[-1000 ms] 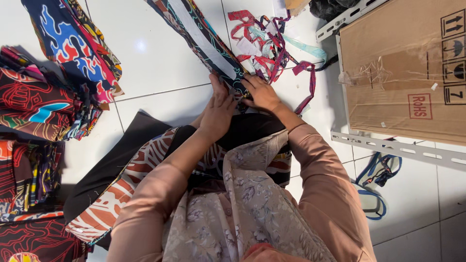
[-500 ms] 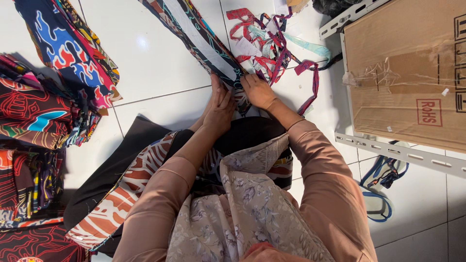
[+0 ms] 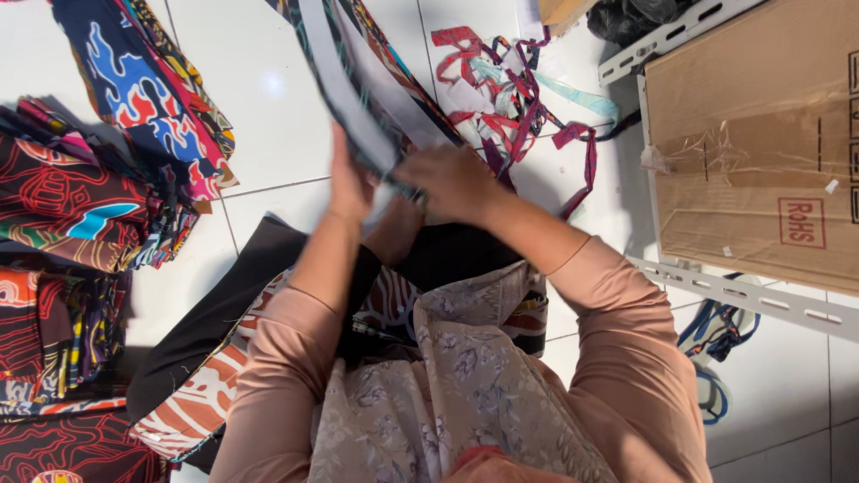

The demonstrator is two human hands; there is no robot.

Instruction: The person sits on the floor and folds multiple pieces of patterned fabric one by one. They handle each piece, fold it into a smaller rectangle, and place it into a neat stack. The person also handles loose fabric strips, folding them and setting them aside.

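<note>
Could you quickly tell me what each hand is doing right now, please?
Left hand: closed on the long patterned fabric strip with pale lining.
Right hand: gripping the same strip.

Fabric stacks (image 3: 80, 206) left, cardboard box (image 3: 761, 152) right
</note>
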